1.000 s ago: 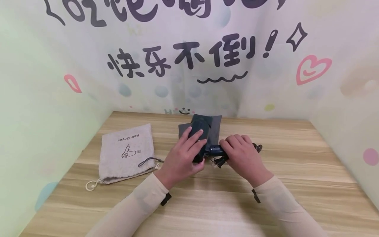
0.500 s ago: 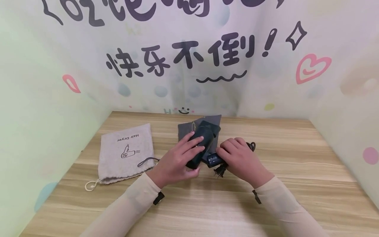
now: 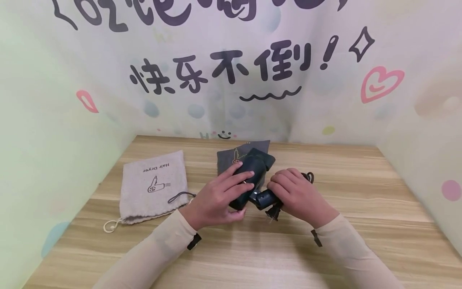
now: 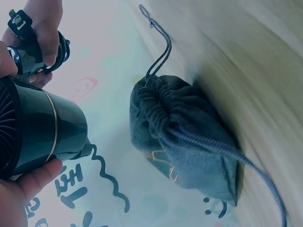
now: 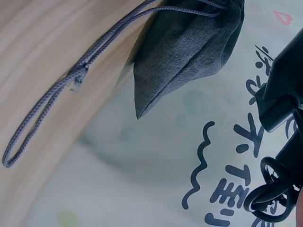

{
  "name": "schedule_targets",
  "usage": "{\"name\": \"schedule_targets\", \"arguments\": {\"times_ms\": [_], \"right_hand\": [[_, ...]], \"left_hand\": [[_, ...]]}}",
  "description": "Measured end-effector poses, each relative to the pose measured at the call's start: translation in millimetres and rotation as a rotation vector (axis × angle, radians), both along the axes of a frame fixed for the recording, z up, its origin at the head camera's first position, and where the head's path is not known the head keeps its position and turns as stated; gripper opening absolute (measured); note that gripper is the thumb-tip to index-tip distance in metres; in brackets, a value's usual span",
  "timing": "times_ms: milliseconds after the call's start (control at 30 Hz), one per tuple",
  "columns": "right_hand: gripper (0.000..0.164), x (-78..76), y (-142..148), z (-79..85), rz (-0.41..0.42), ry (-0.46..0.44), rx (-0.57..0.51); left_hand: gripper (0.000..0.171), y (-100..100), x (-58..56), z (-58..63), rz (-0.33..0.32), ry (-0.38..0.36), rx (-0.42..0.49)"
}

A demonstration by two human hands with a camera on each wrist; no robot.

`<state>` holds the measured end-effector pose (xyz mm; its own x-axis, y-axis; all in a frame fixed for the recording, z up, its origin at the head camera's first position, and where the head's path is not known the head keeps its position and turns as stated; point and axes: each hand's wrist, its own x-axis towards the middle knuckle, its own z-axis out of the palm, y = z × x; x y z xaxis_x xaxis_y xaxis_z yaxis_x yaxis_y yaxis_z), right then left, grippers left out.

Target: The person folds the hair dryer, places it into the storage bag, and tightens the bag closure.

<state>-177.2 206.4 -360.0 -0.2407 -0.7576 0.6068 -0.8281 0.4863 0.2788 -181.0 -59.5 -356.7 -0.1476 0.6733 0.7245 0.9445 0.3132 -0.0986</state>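
Observation:
A dark green hair dryer [image 3: 257, 168] is held above the table, its nozzle pointing away and to the right. My left hand [image 3: 216, 196] grips the body, with fingers over the top and thumb beneath; the left wrist view shows the ribbed rear grille [image 4: 7, 125]. My right hand [image 3: 299, 198] wraps round the dryer's folding handle [image 3: 266, 198] and the bundled black cord [image 5: 274, 191]. A two-pin plug [image 3: 275, 211] hangs below those fingers. Behind the dryer lies a dark grey drawstring pouch [image 3: 225, 155], partly hidden by it in the head view.
A pale drawstring bag [image 3: 155, 200] printed "Hair Dryer" lies flat on the wooden table [image 3: 245, 257] at left. The grey pouch's cord loop [image 3: 180, 196] reaches towards it. A printed cloth [image 3: 231, 112] hangs behind the table, and side walls flank it.
The dryer's body has swung its nozzle to the right and come nearer, uncovering more of the grey pouch. The handle and plug have shifted nearer too, with both hands keeping hold.

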Motion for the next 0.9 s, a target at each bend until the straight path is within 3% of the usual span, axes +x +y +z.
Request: {"name": "schedule_targets", "arguments": {"times_ms": [300,600,733,900], "right_hand": [[0.043,-2.2,-2.0,-1.5,0.078,0.016,-0.046],[0.013,-1.3,-2.5,0.5,0.089,0.016,-0.038],[0.019,-1.4,-2.4,0.4,0.096,0.022,-0.033],[0.016,-0.6,-1.3,0.1,0.101,0.0,0.002]], "left_hand": [[0.045,-1.5,2.7,0.4,-0.017,-0.011,0.013],[0.048,-1.3,4.1,-1.8,-0.072,-0.067,0.044],[0.048,-0.5,4.2,-3.8,-0.087,-0.081,0.054],[0.048,0.6,4.7,-8.8,-0.107,-0.1,0.065]]}}
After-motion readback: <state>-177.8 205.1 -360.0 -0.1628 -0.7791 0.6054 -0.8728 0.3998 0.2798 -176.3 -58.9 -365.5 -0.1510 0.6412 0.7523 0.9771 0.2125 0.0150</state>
